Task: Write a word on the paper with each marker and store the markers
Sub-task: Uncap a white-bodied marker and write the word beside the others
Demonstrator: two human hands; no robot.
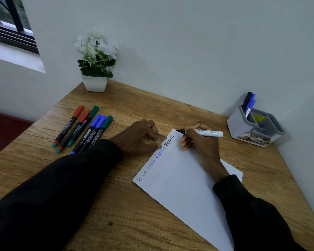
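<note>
A white sheet of paper lies at an angle on the wooden desk. Along its upper left edge the same word is written several times, in grey, blue and black. My right hand grips a white whiteboard marker, its black tip at the paper's far corner. My left hand rests on the desk with a fingertip touching the paper's edge beside the black word. Several capped markers, red, green and blue, lie in a row at the left. A grey holder at the right holds markers.
A white pot of white flowers stands in the desk's back left corner. Walls close the desk at the back and right. A window sits at the upper left, and a dark red surface lies beyond the desk's left edge.
</note>
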